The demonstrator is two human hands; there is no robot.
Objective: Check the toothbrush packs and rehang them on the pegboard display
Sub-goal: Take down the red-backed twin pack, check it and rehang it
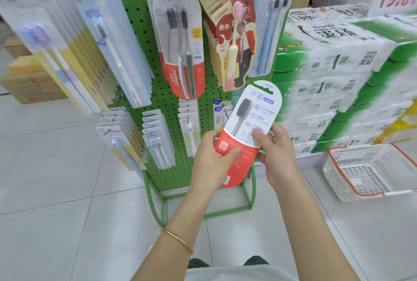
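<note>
A white and red toothbrush pack [250,123] is held tilted in front of the green pegboard display [140,21], its printed back facing me. My left hand [214,156] grips its red lower part, thumb across the front. My right hand [275,147] holds its right edge with the thumb on the white card. A matching Colgate pack [180,50] hangs on the board above, beside red canban packs [232,39] and a blue twin pack [270,23].
Several more toothbrush packs hang at the left [74,55] and on the lower pegs [155,136]. Stacked tissue cases [338,73] stand to the right. A white basket with an orange rim [372,170] sits on the tiled floor. Cardboard boxes [29,84] lie at far left.
</note>
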